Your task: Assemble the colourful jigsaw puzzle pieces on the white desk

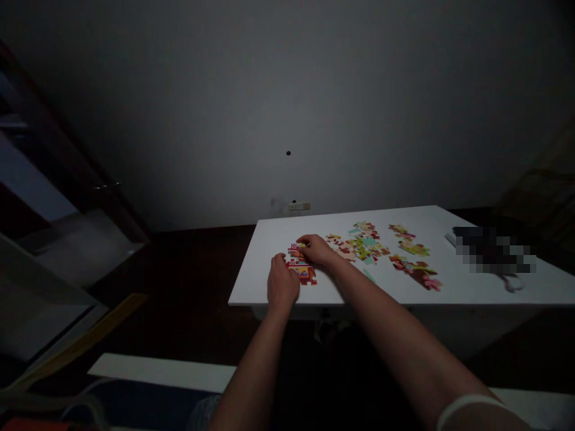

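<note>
On the white table (269,239), a joined section of red and yellow jigsaw puzzle (305,273) lies near the left end. My left hand (283,284) grips its left side, with fingers curled at the edge and the thumb over it. Fingers bent, my right hand (317,249) pinches a jigsaw piece (296,254) at the section's upper part. Its fingertips partly cover that piece, so its outline is hard to make out. Both hands are close together, the right one slightly farther away.
Many colourful jigsaw pieces (366,244) lie to the right of my hands, with another group (411,254) beyond them. A blurred-out dark object (492,250) sits at the table's right. Behind stands a grey wall (287,108) with a socket strip (299,206); a door (67,149) is at left.
</note>
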Action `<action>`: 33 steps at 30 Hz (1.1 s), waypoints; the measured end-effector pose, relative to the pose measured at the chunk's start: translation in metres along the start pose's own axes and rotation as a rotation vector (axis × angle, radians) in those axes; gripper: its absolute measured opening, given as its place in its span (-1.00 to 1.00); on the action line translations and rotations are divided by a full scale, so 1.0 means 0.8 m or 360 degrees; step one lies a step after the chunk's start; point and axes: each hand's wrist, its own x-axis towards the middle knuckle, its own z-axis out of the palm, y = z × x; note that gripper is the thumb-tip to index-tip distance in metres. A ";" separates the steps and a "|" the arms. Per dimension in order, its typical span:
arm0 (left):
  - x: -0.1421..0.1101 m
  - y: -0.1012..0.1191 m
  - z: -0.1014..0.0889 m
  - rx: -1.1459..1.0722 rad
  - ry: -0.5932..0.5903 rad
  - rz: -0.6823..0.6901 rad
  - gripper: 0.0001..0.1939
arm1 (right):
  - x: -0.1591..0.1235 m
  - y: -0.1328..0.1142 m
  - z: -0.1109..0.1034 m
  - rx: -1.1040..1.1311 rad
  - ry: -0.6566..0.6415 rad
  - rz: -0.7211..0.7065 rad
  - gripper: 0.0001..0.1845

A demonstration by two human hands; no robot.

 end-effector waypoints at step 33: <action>0.005 -0.005 0.009 0.0185 0.0001 0.0106 -0.66 | -0.009 0.029 -0.061 -0.0027 -0.0025 0.0048 -0.67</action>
